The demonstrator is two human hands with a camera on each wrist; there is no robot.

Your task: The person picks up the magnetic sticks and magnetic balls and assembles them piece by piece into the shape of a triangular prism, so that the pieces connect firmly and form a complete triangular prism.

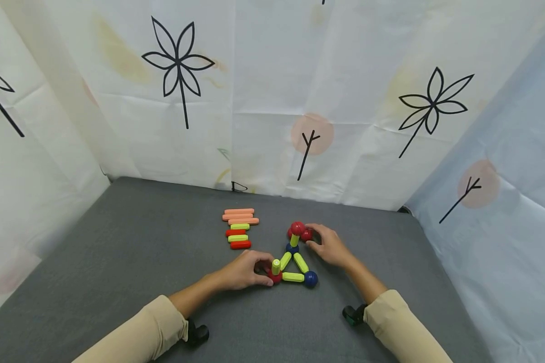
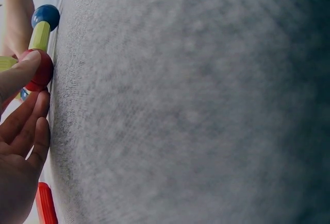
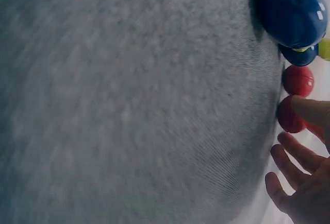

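Grey tabletop (image 1: 118, 262), patterned curtain backdrop (image 1: 345, 75) behind it. Left-centre: a stack of loose rods (image 1: 239, 228) lying flat side by side, three orange at the back, then yellow-green and red alternating toward the front; nothing touches them. Left hand (image 1: 244, 272) sits just in front of that stack, fingers (image 2: 23, 74) curled on the red ball (image 1: 274, 277) at the left front corner of the flat triangle (image 1: 292, 266); the left wrist view shows a fingertip pressed on top of that ball and the other fingers half bent beside it. A short yellow-green rod (image 1: 276, 265) stands upright on this ball. The triangle lies on the tabletop: three yellow-green rods, a blue ball (image 1: 311, 279) at the right front corner, a second blue ball (image 1: 292, 248) at the back corner. From the back blue ball a yellow-green rod (image 1: 294, 239) rises to a small cluster of red balls (image 1: 298, 231). Right hand (image 1: 329, 245) is just right of the cluster, thumb and fingertips on the right-hand red ball (image 1: 306, 235); probably a light pinch, though the right wrist view is blurred and shows only one fingertip touching it, the other fingers spread loose.
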